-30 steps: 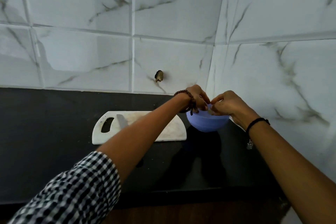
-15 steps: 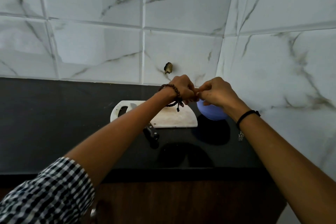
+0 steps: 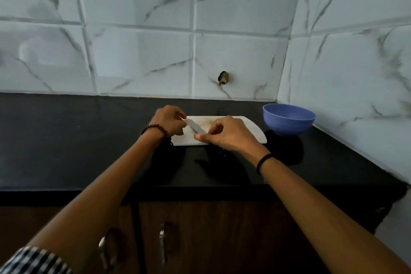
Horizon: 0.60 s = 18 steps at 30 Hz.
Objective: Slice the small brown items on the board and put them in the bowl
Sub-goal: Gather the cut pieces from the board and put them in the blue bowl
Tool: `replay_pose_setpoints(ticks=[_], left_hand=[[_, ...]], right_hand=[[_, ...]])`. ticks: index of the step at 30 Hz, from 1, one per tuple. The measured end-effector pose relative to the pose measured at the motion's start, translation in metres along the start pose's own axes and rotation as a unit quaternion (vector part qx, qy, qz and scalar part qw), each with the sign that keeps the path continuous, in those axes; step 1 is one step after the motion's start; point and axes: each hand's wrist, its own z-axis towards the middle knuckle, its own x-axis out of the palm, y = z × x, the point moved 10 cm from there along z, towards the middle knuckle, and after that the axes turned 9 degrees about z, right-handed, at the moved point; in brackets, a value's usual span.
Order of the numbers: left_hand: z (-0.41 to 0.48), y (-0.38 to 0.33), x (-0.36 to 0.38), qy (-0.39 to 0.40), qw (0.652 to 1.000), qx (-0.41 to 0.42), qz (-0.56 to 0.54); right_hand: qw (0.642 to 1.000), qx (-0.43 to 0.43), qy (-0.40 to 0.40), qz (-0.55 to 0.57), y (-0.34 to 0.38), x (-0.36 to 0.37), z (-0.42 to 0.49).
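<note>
A white cutting board (image 3: 250, 132) lies on the black counter, and a knife blade (image 3: 196, 127) rests slantwise across it. My right hand (image 3: 230, 135) covers the knife's handle end at the board's front edge, fingers curled round it, thumb beside the blade's base. My left hand (image 3: 170, 121) sits over the board's left end with curled fingers close to the blade tip; nothing shows inside them. The blue bowl (image 3: 289, 121) stands to the right of the board in the corner, its contents hidden from this angle. No small brown items are visible on the board.
The black counter (image 3: 66, 140) runs left to right under marble-patterned wall tiles, with a side wall just right of the bowl. A small dark hole (image 3: 223, 78) marks the back wall. Wooden cabinet doors with metal handles (image 3: 162, 244) sit below the counter edge.
Both hands left the bowl and came back left and down to the board. The right hand now covers the knife's handle; the left sits by the blade tip. The view has pulled back.
</note>
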Motion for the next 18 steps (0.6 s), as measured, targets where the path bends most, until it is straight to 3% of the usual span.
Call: replay_pose_setpoints(ticks=[3, 7, 18], left_hand=[[-0.008, 0.021, -0.015, -0.089, 0.996, -0.027, -0.001], [-0.017, 0.024, -0.024, -0.146, 0.989, -0.021, 0.015], [-0.031, -0.018, -0.016, -0.18, 0.968, 0.129, 0.121]], right_hand=[[0.999, -0.001, 0.002, -0.044, 0.004, 0.007, -0.002], [0.998, 0.01, -0.031, -0.054, -0.001, -0.001, -0.002], [0.987, 0.069, -0.13, -0.059, -0.049, -0.064, -0.02]])
